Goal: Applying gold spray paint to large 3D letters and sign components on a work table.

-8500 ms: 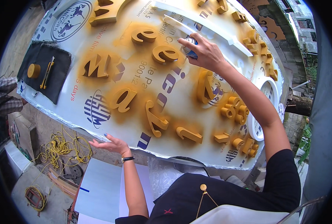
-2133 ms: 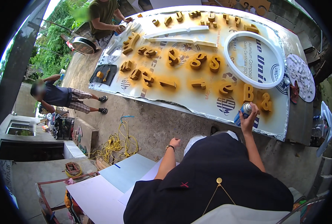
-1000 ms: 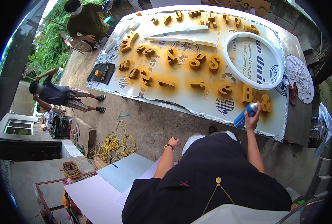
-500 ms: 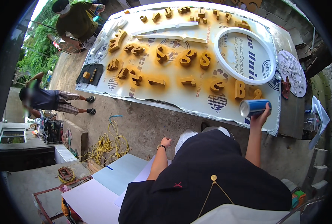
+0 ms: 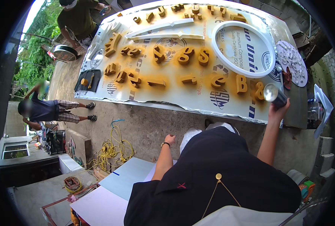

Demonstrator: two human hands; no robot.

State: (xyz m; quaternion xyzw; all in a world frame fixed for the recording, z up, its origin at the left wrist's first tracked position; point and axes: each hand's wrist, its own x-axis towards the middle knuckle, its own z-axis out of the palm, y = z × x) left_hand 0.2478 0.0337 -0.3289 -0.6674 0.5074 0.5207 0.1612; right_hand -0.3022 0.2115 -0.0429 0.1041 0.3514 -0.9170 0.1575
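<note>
My right hand (image 5: 280, 110) is wrapped round a blue and silver spray can (image 5: 276, 97), tilted over the table's near right corner. The can's silver end points up and left, close to a gold-coated raised character (image 5: 258, 91). Several more raised letters, such as a gold letter block (image 5: 241, 83), stand in rows on the printed sheet (image 5: 163, 96), with gold overspray around them. My left hand (image 5: 170, 139) hangs apart from the table, fingers curled in with nothing visible in them.
A white ring (image 5: 214, 47) and long white strips (image 5: 167, 37) lie on the sheet. A round board (image 5: 293, 67) with small white pieces sits at the right. Two other people are at the left, one by the table. Yellow cord (image 5: 114, 150) is heaped on the floor.
My right hand has moved right with the spray can and turned it, so its silver end now faces me more. The view has shifted slightly. My left hand stays low.
</note>
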